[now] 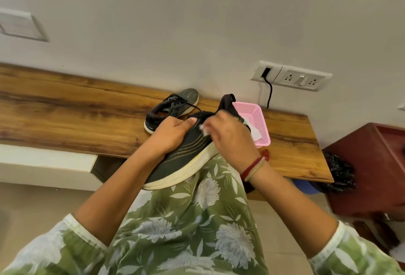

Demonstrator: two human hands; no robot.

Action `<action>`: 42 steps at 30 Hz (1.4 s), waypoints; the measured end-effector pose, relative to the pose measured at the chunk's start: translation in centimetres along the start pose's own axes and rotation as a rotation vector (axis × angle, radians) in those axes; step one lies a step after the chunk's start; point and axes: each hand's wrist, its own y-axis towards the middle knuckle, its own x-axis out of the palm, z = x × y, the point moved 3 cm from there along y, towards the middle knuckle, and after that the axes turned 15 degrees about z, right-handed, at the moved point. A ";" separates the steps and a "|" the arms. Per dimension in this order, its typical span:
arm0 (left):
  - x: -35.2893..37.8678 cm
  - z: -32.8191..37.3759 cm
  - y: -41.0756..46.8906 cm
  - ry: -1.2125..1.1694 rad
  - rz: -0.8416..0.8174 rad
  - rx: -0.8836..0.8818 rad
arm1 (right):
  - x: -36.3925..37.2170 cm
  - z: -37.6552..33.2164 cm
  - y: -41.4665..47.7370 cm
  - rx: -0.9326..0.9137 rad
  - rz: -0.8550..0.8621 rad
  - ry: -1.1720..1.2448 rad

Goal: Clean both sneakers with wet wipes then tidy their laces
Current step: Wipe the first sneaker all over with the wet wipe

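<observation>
Sneaker (pixel 186 156) held over the table's (pixel 65 110) near edge: my left grip (pixel 171 132) curls round its dark upper, my right grip (pixel 230 134) pinches a white wipe (pixel 204 129) against it. By the far edge lies the second sneaker (pixel 173 108), near a pink basket (pixel 258 121).

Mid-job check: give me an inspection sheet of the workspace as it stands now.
Surface: wooden counter along the wall.
Job's things: held sneaker lifted over the counter's front edge, pale sole towards the person; second sneaker resting on the counter behind it, a lace trailing; wipe against the held sneaker's upper.
Clutter: pink basket on the counter, white sheet inside.
Grippers: left hand grips the held sneaker; right hand pinches the wipe.
Cables: black cable plugged into the wall socket, dropping behind the counter.
Surroundings: red cabinet and black bag at right.
</observation>
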 end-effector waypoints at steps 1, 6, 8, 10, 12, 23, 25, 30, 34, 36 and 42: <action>0.0 0.1 0.0 -0.005 0.007 -0.013 | -0.2 1.2 0.7 0.077 0.073 -0.009; 0.1 0.5 0.4 0.027 0.039 0.063 | 0.4 -0.5 0.1 0.084 0.087 0.090; 0.0 0.3 0.5 0.025 0.017 0.065 | 0.7 -1.0 -0.4 0.015 0.040 0.065; 0.0 -0.1 0.4 0.025 0.010 0.040 | 0.4 0.8 0.7 0.081 0.106 -0.011; -0.1 -0.4 0.5 0.048 0.015 0.039 | -0.1 2.7 1.7 0.246 0.125 0.025; -1.1 -0.5 0.5 0.235 0.025 0.316 | -0.8 3.7 3.2 -0.055 -0.791 0.051; -1.1 -0.8 0.5 0.249 0.037 0.339 | -0.7 3.5 3.1 -0.041 -0.824 0.055; -2.2 -0.4 0.7 0.527 0.198 0.534 | -1.3 3.0 2.9 -0.024 -0.724 0.135; -2.5 -0.1 0.4 0.741 0.376 0.673 | -2.4 1.9 3.6 -0.040 -0.651 0.149; -2.4 -0.3 0.6 0.722 0.401 0.683 | -3.0 1.7 4.1 -0.067 -0.574 0.097; -2.6 0.2 0.2 0.607 0.279 0.809 | -3.7 1.4 4.4 -0.069 -0.425 0.138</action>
